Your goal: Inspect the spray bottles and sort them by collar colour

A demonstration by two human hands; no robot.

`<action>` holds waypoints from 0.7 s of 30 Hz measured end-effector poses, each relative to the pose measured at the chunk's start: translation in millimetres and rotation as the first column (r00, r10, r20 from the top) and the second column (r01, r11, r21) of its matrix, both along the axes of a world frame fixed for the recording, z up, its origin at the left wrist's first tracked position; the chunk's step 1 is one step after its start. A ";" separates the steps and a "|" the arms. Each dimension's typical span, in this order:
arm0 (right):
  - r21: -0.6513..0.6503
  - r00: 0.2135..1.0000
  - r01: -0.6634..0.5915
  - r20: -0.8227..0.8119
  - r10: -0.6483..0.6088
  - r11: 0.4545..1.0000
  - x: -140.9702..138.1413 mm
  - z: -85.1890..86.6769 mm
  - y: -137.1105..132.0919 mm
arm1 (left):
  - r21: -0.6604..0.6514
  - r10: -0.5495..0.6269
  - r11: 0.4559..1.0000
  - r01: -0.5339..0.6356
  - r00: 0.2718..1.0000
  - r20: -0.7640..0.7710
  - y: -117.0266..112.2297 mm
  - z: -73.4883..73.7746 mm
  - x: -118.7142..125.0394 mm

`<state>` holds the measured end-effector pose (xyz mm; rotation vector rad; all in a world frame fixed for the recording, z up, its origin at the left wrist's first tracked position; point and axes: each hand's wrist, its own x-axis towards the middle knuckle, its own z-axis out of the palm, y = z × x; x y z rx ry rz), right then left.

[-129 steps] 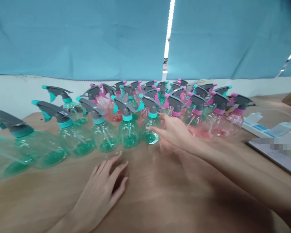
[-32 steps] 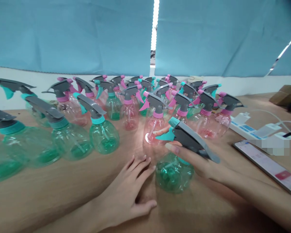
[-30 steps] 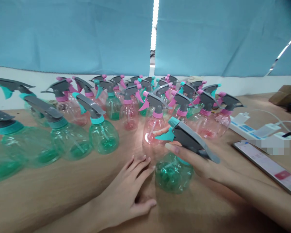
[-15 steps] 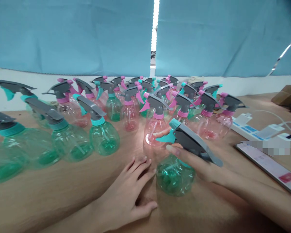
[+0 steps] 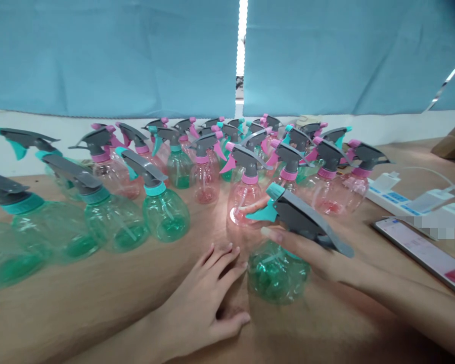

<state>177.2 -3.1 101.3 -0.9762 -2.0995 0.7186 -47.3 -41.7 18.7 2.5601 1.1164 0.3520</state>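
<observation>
My right hand (image 5: 307, 250) grips a green spray bottle (image 5: 276, 278) by its neck, below the grey and teal trigger head. The bottle stands at the front of the wooden table (image 5: 144, 298), its nozzle pointing away to the left. Just left of it, my left hand (image 5: 208, 298) lies on the tabletop with fingers spread, holding nothing. Behind the gripped bottle is a pink spray bottle (image 5: 246, 194) with a pink collar. A green spray bottle (image 5: 166, 212) stands beyond my left hand's fingertips.
Several more green bottles (image 5: 116, 222) line the left side, and many pink ones (image 5: 207, 182) crowd the back. At right lie a phone (image 5: 424, 255) and a white power strip (image 5: 398, 202) with plugs. A blue curtain (image 5: 109, 55) hangs behind; a brown box (image 5: 453, 144) sits far right.
The whole view has shifted slightly, moving things a little to the right in the picture. Both hands keep their pose, and the right still grips the green spray bottle.
</observation>
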 end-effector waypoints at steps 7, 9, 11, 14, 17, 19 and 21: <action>-0.140 0.980 -0.178 -0.115 0.163 0.974 2.3 -1.7 7.2 | 0.018 -0.002 1.000 0.003 0.999 -0.051 -0.7 1.2 1.1; -0.136 0.977 -0.189 -0.125 0.172 0.973 3.0 -0.9 7.6 | 0.024 -0.004 1.000 0.006 0.998 -0.063 -0.8 1.7 1.2; -0.133 0.985 -0.149 -0.104 0.135 0.980 3.8 0.4 6.7 | 0.030 -0.006 1.000 0.008 0.998 -0.067 -0.8 1.8 1.1; -0.106 0.998 -0.033 -0.052 0.028 0.994 5.4 1.6 4.9 | 0.039 -0.006 0.999 0.008 0.998 -0.061 -1.0 1.3 1.1; -0.056 0.999 0.019 -0.035 -0.021 0.998 6.8 -2.6 5.8 | 0.038 -0.008 0.999 0.010 0.998 -0.063 -1.2 1.8 1.4; -0.061 0.999 0.012 -0.030 -0.014 0.998 7.9 -9.1 7.9 | 0.038 -0.009 0.999 0.012 0.997 -0.074 -1.0 2.7 1.7; -0.083 0.999 -0.010 -0.037 0.007 0.996 9.9 -17.3 10.6 | 0.039 -0.010 0.999 0.014 0.996 -0.090 -0.6 3.4 1.7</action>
